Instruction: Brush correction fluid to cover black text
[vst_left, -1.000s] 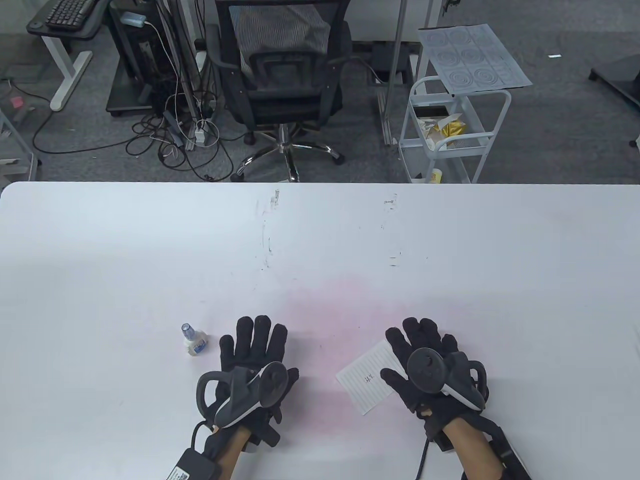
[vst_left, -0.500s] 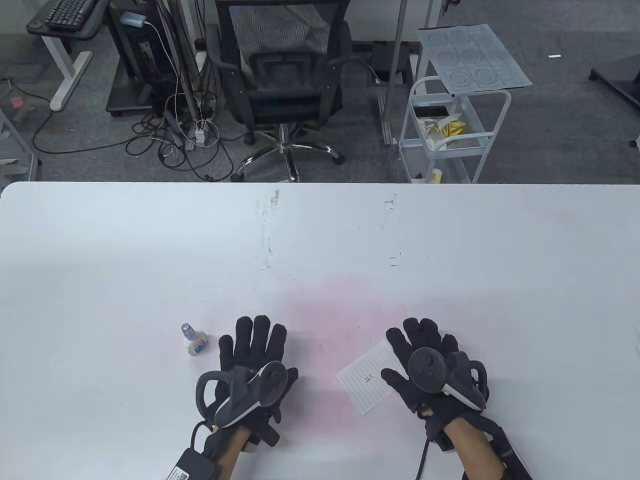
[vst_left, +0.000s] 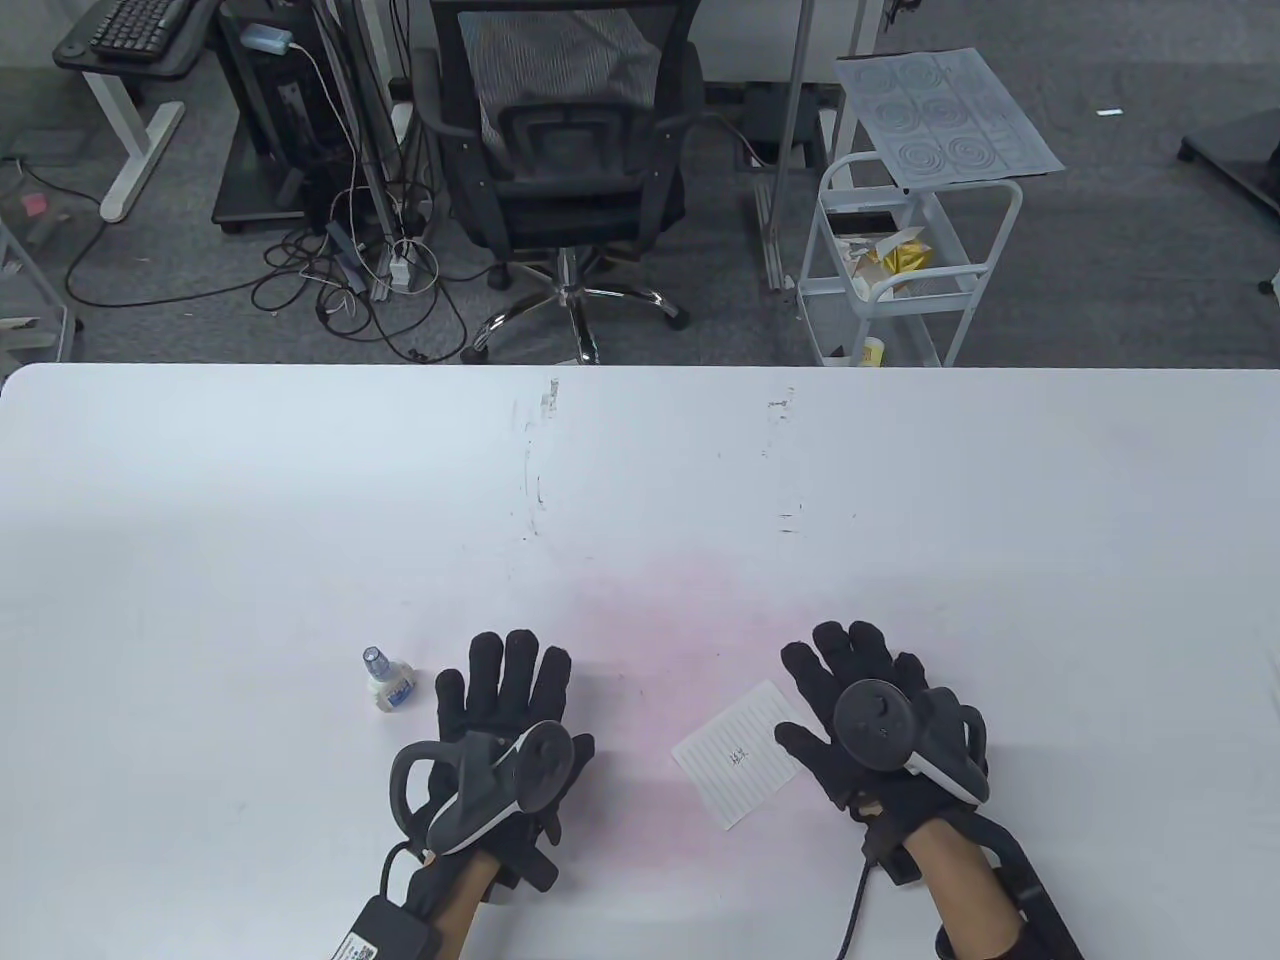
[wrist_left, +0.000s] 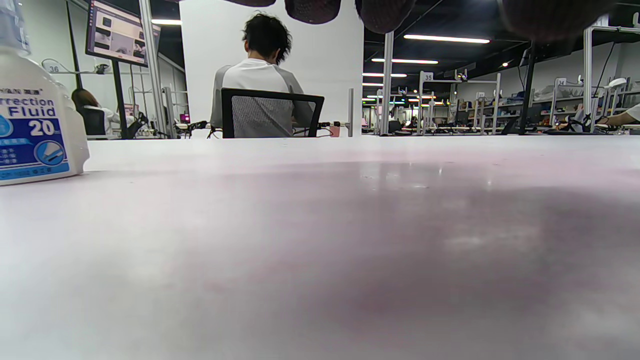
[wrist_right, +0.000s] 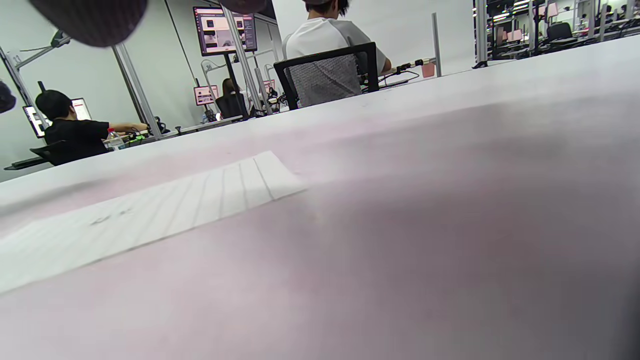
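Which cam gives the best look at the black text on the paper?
Table view: the black text sits unobstructed mid-sheet on the lined paper, seen from above. The right wrist view shows it only as a faint grazing-angle smudge. The left wrist view misses the paper entirely.

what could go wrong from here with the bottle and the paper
1. The correction fluid bottle is small and stands upright just beside the left hand; a careless reach could tip it.
2. The lined paper lies loose with the right hand beside it, not pressing it; brushing might slide it.
3. The black text is tiny, so fluid could miss it.
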